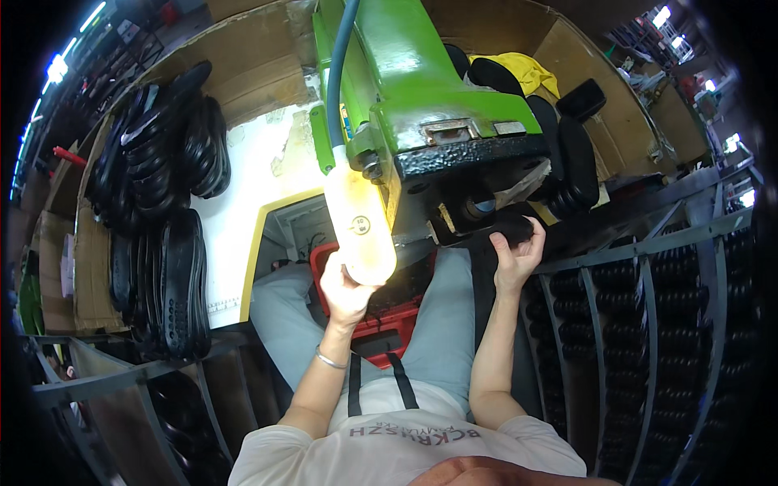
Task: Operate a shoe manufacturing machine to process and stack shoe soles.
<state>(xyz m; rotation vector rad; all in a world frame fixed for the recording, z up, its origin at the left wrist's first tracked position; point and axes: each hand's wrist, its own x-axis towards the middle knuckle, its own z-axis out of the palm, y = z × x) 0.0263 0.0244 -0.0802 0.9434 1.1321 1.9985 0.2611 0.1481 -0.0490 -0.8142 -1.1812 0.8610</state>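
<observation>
A green sewing-type machine with a black lower edge stands in front of me. A glowing lamp with a pale housing hangs at its left side. My left hand is up against the lamp's lower end; its fingers are largely hidden there, and whether it holds anything cannot be seen. To the right, under the machine head, my right hand is closed on a black shoe piece, thumb below and fingers curled over its right end. A small metal fitting sits just left of that piece.
Stacks of black shoe soles fill the left side of a white table. More black pieces and a yellow cloth lie at the right rear. Metal racks flank me. Between my legs is a red container.
</observation>
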